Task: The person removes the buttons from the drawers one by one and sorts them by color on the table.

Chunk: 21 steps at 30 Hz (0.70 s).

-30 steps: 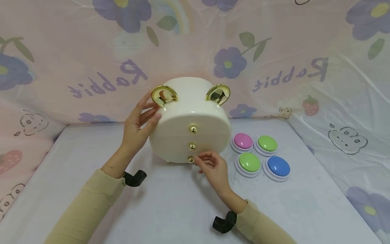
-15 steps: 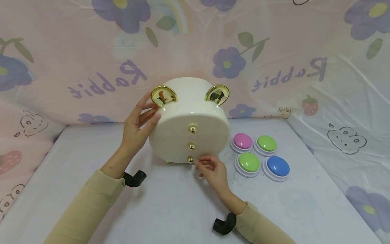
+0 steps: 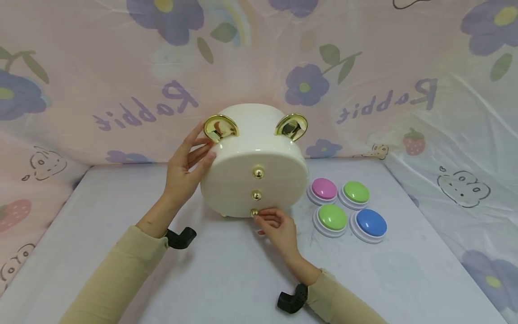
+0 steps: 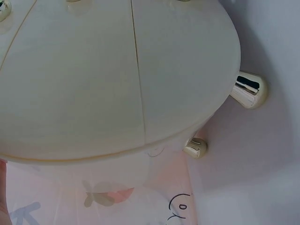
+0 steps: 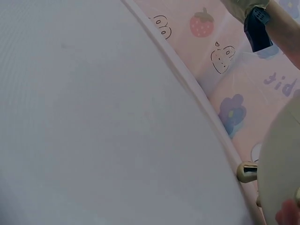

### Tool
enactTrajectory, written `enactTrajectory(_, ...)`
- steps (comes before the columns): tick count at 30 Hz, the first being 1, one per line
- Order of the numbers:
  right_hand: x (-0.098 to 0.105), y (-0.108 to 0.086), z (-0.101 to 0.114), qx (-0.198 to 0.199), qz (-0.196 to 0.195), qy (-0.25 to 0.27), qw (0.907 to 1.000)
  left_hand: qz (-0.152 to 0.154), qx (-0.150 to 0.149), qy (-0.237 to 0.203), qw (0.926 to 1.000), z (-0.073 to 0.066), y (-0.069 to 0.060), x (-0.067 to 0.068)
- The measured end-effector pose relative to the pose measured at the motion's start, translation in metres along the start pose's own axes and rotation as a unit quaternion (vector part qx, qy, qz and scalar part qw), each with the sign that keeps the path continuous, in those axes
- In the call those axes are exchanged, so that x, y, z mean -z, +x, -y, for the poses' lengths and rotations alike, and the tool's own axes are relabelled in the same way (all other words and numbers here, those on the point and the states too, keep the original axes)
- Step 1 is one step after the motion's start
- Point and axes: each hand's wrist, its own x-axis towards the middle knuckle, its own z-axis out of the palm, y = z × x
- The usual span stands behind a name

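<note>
A white rounded drawer box (image 3: 226, 184) with gold ears stands on the table in the head view. Gold knobs run down its front, and drawer seams show in the left wrist view. My left hand (image 3: 182, 168) rests against its upper left side, fingers spread by the ear (image 3: 220, 128) and thumb near the front edge. Low on the front, my right hand (image 3: 281, 231) pinches the bottom drawer knob (image 3: 254, 212) between thumb and index finger. In the right wrist view only a blurred fingertip (image 5: 288, 213) shows, beside the box front (image 5: 281, 159).
Several round push buttons stand right of the box: a pink one (image 3: 324, 189), two green ones, the nearer green button (image 3: 332, 217) among them, and a blue one (image 3: 371, 223). Patterned cloth (image 3: 259, 67) hangs behind and at both sides of the white table (image 3: 218, 279).
My right hand has moved slightly left, and its thumb and index finger have come onto the bottom knob. The left hand keeps its place on the box. All the drawers look closed throughout.
</note>
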Motion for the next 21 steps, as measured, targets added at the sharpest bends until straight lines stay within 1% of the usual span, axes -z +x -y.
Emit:
enactTrajectory(7,-0.011,0.001,-0.003,0.013,-0.035,0.022,0.9991,0.000,0.002,0.004,1.0000,-0.003,0.000,-0.001)
enactTrajectory(10,-0.015,0.000,-0.003,0.017,-0.056,0.020,0.9981,-0.001,0.004,0.006,1.0000,-0.003,-0.001,-0.001)
enactTrajectory(15,-0.018,0.001,-0.002,0.013,-0.079,0.009,0.9967,0.000,-0.002,0.009,1.0000,-0.003,-0.001,-0.001)
enactTrajectory(18,-0.018,0.000,0.001,0.015,-0.085,0.005,0.9962,0.003,-0.002,0.010,0.9999,-0.003,-0.001,-0.001)
enactTrajectory(21,-0.020,-0.005,0.013,0.023,-0.085,0.006,0.9961,0.001,0.002,0.010,1.0000,-0.003,-0.001,-0.001)
